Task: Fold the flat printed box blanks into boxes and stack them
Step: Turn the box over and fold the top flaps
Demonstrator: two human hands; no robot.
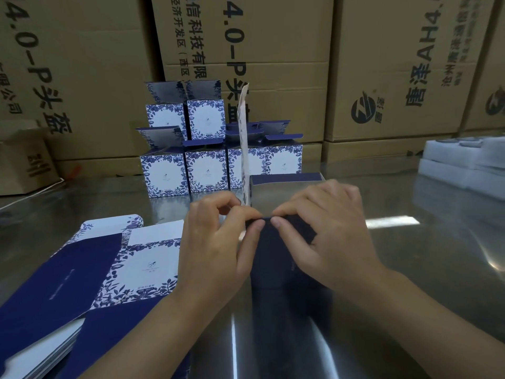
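Left hand and right hand are both pinching the top fold of a half-formed navy and white floral cardboard box blank, which is standing on the shiny metal worktop with one panel rising upright. Flat printed blanks are lying in a pile just to its left, and folded blue-and-white boxes are sitting stacked in two tiers behind it.

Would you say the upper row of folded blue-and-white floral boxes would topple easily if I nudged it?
Probably: the two upper blue-and-white floral cardboard boxes look hollow and light, lids open, merely resting on the lower row. The shiny metal table likely lets the whole stack slide too.
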